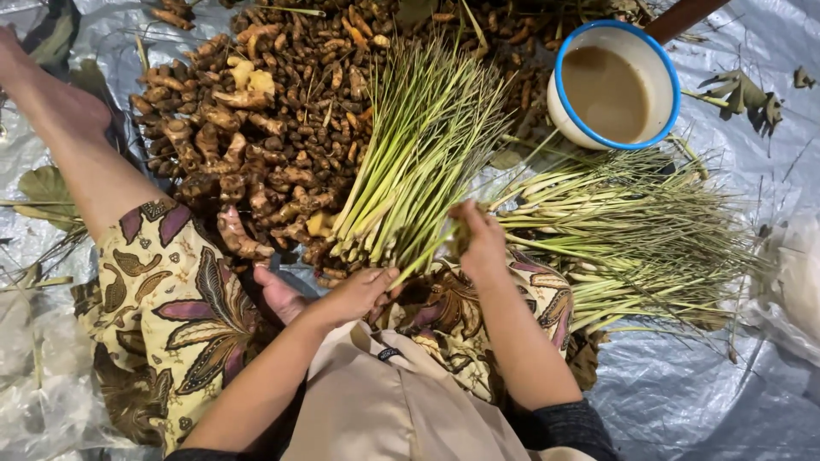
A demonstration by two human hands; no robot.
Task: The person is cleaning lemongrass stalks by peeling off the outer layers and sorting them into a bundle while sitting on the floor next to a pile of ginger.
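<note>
Lemongrass stalks [410, 162] lie in a fanned bundle across the person's lap and onto the grey plastic sheet [683, 401], their pale butt ends toward the body. Behind them spreads a heap of turmeric roots [256, 128], and to the right a second pile of lemongrass [632, 230] lies crosswise. A white enamel bowl with a blue rim [559, 102] holds cloudy brownish liquid beyond that pile. The left hand [354, 294] reaches in from below, forearm angled up, its fingers half curled beneath the butt ends and touching them. The right hand [480, 243] is raised, wrist bent, fingers pinched closed around one thin stalk at the bundle's right edge.
</note>
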